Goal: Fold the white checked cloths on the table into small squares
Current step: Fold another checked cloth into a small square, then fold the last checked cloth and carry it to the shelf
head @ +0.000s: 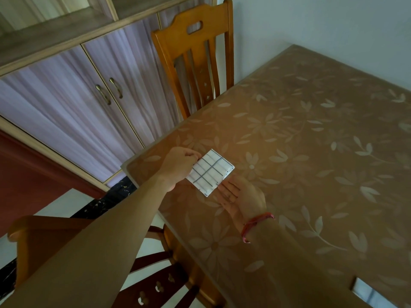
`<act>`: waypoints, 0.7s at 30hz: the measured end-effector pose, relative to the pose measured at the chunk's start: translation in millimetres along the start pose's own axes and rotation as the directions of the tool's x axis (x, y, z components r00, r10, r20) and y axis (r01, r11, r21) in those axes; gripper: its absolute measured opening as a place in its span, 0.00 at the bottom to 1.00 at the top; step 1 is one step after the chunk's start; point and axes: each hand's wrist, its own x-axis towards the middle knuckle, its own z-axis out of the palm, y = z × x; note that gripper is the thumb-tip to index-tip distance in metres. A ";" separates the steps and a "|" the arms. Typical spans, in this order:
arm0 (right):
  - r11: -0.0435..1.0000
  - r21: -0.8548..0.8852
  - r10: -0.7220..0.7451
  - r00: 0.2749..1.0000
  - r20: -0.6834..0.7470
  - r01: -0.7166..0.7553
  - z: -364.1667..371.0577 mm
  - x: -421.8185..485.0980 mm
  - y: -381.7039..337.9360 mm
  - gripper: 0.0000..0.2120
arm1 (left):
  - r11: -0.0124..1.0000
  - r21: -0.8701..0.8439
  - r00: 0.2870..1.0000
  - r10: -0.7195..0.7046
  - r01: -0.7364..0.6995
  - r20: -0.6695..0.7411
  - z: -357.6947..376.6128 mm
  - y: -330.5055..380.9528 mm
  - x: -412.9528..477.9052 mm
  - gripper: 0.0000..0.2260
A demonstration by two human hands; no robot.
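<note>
- The white checked cloth [211, 172] is folded into a small rectangle with grey grid lines and lies flat on the table, close to its near-left corner.
- The left hand [180, 167] grips the cloth's left edge, fingers curled and thumb pinching the fabric.
- The right hand [242, 196] lies low over the table at the cloth's near-right edge. Its fingers are straight and close together, with the tips touching that edge. I cannot tell whether they sit on or under the fabric.
- A red thread bracelet [255, 225] circles the right wrist.
- The table [311, 141] has a glossy brown cover printed with pale flowers and leaves, and its far edge meets the wall.
- A second white piece with grey lines [371, 295] lies on the table at the bottom right, cut off by the frame.
- A wooden chair [193, 52] with a slatted back stands at the table's left side.
- Another wooden chair [55, 236] sits below the left forearm.
- A cabinet [66, 96] stands behind, with lilac doors, wood trim and two brass handles [115, 87].
- The wall [311, 23] is a plain pale blue-grey.
- The floor [66, 203] is light, with a black marbled strip [120, 187] along the cabinet's base.
</note>
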 end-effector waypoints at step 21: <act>0.775 -0.568 -0.395 0.914 -0.093 0.277 -120.7 -154.7 -71.7 0.25 | 0.716 0.400 0.820 0.520 -0.571 0.240 62.6 89.4 -158.2 0.17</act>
